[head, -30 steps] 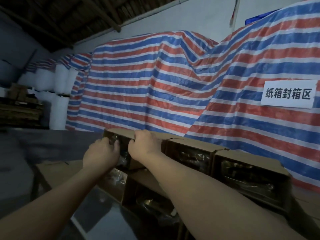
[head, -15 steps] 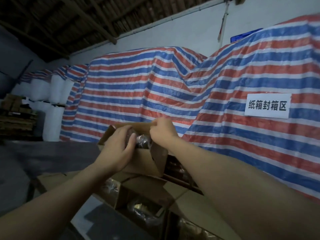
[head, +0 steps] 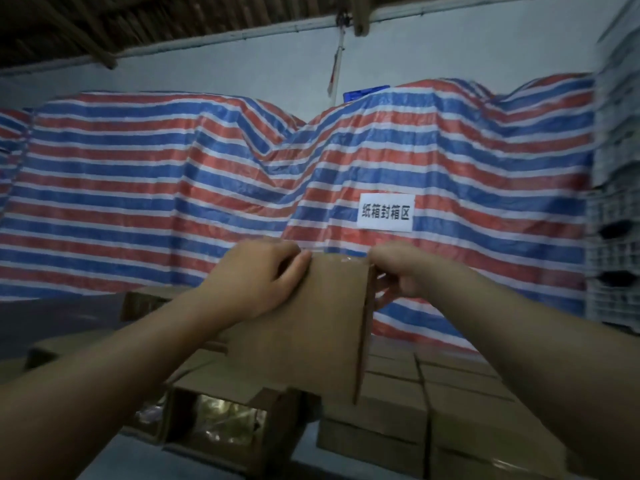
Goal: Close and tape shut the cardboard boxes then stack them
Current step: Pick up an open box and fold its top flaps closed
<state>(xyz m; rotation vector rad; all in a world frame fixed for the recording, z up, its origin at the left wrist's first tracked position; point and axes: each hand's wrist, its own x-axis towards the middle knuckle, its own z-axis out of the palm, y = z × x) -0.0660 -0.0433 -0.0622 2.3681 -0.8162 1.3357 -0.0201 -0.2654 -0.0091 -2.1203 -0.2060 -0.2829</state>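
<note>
I hold a brown cardboard box up in front of me, lifted off the pile, its plain side facing me. My left hand grips its upper left edge with the thumb across the near face. On the other side, my right hand curls round the upper right corner. Something shiny shows at the box's top edge. Below it lie open boxes with glossy packets inside, and to the right closed boxes sit packed in rows.
A red, white and blue striped tarp covers a tall heap behind the boxes, with a white paper sign on it. White crates stand stacked at the right. A dark table surface runs to the left.
The box came off the row and rose, turning so its plain side faces me. Both hands moved up with it, and my view swung to the right.
</note>
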